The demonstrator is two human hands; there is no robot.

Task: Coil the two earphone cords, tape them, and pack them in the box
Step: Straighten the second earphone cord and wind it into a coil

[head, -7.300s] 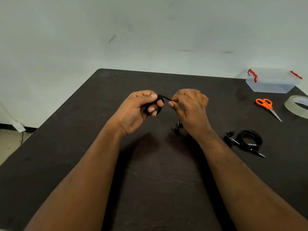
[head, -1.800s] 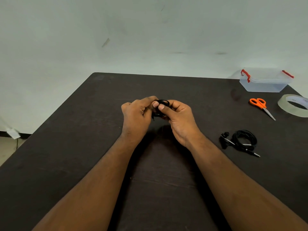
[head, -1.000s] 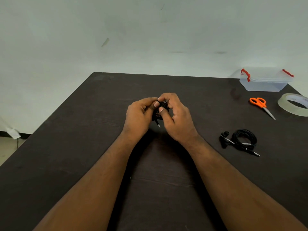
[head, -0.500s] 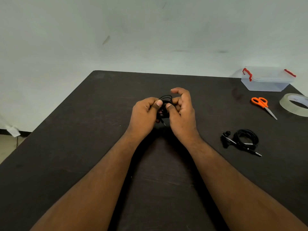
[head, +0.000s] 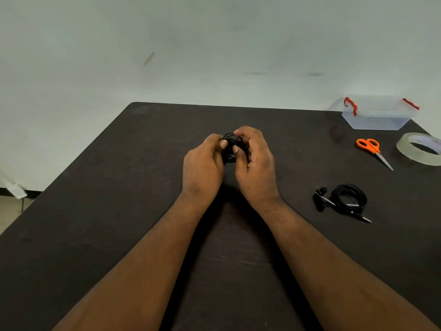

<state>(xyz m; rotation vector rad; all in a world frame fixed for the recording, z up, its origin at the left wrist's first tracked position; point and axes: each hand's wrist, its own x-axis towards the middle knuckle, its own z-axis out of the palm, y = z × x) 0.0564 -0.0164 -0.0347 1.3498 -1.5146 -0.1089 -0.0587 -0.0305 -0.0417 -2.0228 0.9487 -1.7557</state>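
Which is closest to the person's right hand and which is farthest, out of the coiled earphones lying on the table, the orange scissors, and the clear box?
Measured from the right hand in the head view:
1. Coiled earphones, on the table, to its right and a little nearer the person.
2. Orange scissors, farther right.
3. Clear box, at the table's far right corner.

Scissors (head: 371, 149) lie between box (head: 377, 118) and tape (head: 417, 151).
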